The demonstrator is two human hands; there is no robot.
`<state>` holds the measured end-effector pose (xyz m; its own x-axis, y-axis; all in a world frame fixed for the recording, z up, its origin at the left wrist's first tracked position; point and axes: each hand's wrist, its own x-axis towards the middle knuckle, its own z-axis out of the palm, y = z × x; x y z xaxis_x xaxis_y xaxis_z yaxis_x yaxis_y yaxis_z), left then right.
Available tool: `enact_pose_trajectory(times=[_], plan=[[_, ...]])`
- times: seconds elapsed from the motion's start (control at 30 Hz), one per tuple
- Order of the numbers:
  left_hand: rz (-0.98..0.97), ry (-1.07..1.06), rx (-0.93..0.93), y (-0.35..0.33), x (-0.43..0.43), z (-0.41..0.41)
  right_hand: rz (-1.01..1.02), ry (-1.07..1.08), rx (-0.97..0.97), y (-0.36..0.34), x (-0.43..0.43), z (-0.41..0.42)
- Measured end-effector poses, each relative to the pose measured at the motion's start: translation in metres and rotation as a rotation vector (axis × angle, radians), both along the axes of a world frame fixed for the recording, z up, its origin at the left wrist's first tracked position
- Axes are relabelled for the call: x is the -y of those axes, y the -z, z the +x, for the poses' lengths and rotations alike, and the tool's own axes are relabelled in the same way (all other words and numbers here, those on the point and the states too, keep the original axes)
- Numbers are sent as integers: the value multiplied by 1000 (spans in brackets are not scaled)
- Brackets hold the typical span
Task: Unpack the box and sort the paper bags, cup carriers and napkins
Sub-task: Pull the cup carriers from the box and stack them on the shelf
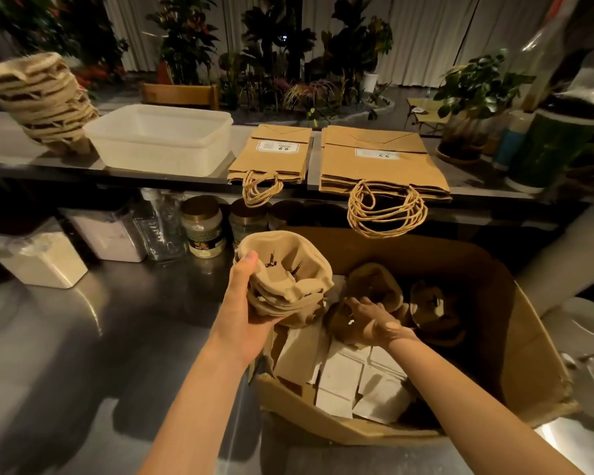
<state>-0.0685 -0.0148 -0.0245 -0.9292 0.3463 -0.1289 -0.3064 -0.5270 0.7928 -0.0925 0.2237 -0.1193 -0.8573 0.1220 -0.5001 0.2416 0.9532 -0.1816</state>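
Left hand (246,305) around cup carriers (285,272), right hand (369,320) in box (515,323)

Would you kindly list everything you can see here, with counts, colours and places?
box: one, brown, open, counter, right
held carriers: small stack, beige, above the box's left edge
boxed carriers: several, brown, far half of the box
napkins: many packs, white, near half of the box
shelf carriers: one tall stack, beige, shelf's far left
tub: one, white, shelf, right of that stack
small bags: one pile, brown, shelf, beside the tub
large bags: one pile, brown, shelf, further right
jars: at least two, pale, under the shelf
plants: several, green, background
left hand: grips the held carriers
right hand: on the boxed carriers; grip unclear
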Motion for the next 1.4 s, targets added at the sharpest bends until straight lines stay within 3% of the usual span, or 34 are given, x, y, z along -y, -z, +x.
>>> enact_pose_trajectory(times=[0.27, 0.4, 0.63, 0.83, 0.97, 1.2, 1.4], plan=[[-64, 23, 16, 3, -9, 0, 336, -86, -80, 30, 17, 2], [-60, 37, -5, 6, -11, 2, 276, -52, -160, 25, 13, -1], [-31, 38, 14, 9, -8, 3, -2, 72, -94, -6, -6, -7], [-40, 58, -2, 8, -11, 5, 58, 303, -297, -28, -18, -10], [-43, 61, -16, 8, -10, 5, 218, 303, -339, -26, -29, -10], [-50, 83, 1, 12, -6, 5, 35, 319, -314, 6, -48, -23], [-57, 81, 4, 16, -6, 7, -12, 415, -395, -31, -34, -10]])
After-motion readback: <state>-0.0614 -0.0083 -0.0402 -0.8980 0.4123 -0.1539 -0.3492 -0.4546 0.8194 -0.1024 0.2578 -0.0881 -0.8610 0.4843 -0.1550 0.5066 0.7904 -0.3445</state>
